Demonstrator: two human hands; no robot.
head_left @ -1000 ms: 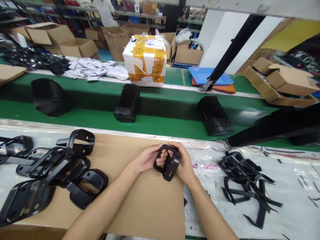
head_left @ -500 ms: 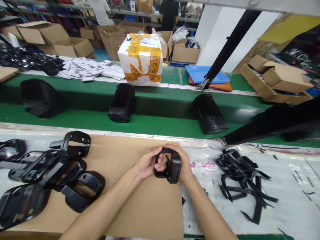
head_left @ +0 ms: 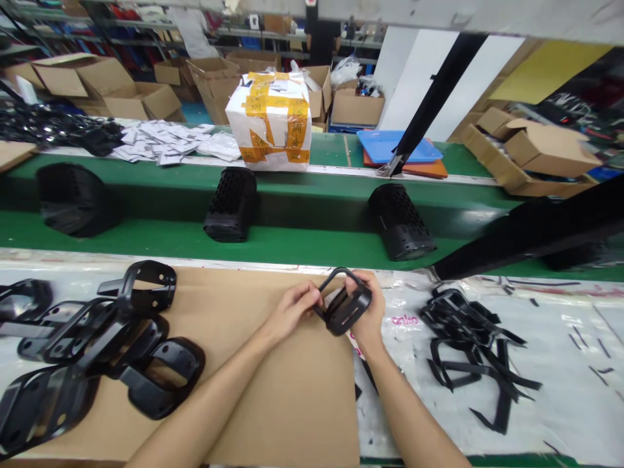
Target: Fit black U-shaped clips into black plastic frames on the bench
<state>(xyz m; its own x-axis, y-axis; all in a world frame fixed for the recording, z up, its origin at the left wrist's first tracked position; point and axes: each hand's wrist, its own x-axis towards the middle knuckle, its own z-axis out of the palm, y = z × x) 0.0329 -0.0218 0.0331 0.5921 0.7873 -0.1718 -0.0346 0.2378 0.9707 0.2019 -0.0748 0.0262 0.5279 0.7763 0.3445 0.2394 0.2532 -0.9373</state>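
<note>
Black plastic frame [head_left: 347, 305], a rounded loop with a thicker band on one side, is held up at the centre of the frame, just above the far edge of a cardboard sheet [head_left: 273, 403]. The left hand [head_left: 292, 312] pinches the loop's left edge between thumb and fingertips. The right hand [head_left: 369, 317] is wrapped around its right side, fingers closed on the thick band. Both forearms reach in from the bottom of the frame.

At the lower left, a pile of larger black frames [head_left: 97, 338] lies partly on the cardboard. At the right, a heap of black strips [head_left: 468, 344] rests on clear plastic film [head_left: 560, 364] covering the bench.

Across the middle runs a green conveyor belt [head_left: 302, 240] carrying three black perforated housings: one at the left [head_left: 73, 198], one at the centre [head_left: 231, 205] and one to the right [head_left: 400, 221]. Behind the belt, top centre, stands a white box patched with yellow tape [head_left: 270, 120], with scattered white packets [head_left: 166, 140] to its left and a blue tray [head_left: 394, 146] to its right. Open cardboard cartons [head_left: 97, 91] fill the upper left.
</note>
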